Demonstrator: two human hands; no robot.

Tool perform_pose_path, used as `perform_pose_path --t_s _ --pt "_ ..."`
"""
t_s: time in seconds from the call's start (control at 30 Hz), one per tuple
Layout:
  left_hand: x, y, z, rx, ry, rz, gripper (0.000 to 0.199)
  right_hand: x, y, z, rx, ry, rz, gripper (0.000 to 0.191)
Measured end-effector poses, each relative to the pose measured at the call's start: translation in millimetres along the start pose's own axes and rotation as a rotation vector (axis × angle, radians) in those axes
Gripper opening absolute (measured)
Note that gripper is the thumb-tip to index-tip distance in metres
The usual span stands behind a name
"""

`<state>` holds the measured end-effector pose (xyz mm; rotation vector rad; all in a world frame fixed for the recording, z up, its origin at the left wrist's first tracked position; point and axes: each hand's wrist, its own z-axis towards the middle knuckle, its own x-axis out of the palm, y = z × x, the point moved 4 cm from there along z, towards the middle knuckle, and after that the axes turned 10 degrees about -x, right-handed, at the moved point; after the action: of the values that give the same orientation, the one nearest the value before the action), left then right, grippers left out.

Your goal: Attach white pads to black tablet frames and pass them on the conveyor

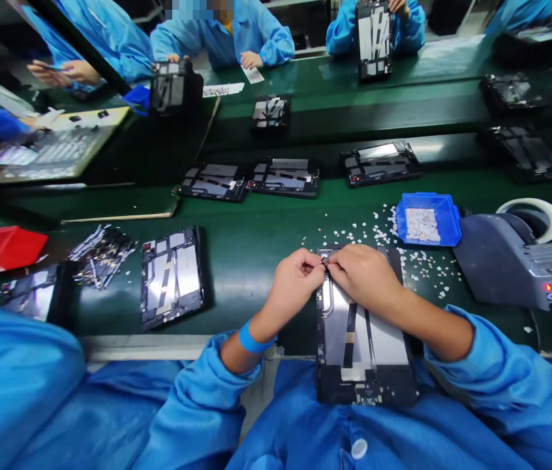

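Note:
An open device chassis with silver plates and dark ribbon strips lies in front of me, its lower end over the table's near edge. At its top left corner my left hand and my right hand meet, fingertips pinched together. Between them is a small dark piece, too small to make out. A blue band circles my left wrist. Small white bits are scattered beyond and right of the chassis, near a blue tray holding more of them.
A grey tape dispenser stands at right. Another chassis, a heap of thin strips and a red bin are at left. Several chassis lie along the green table. Co-workers in blue sit opposite; a blue sleeve is close at left.

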<state>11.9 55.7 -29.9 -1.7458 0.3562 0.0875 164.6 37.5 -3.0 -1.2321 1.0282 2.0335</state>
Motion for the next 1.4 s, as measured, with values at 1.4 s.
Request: perform_pose_path --t_s 1.4 --pt "-22.5 -5.4 -7.8 0.723 -0.050 0.843 0.031 -3.8 -37.4 39.8 0.313 0.315 0.177 0.025"
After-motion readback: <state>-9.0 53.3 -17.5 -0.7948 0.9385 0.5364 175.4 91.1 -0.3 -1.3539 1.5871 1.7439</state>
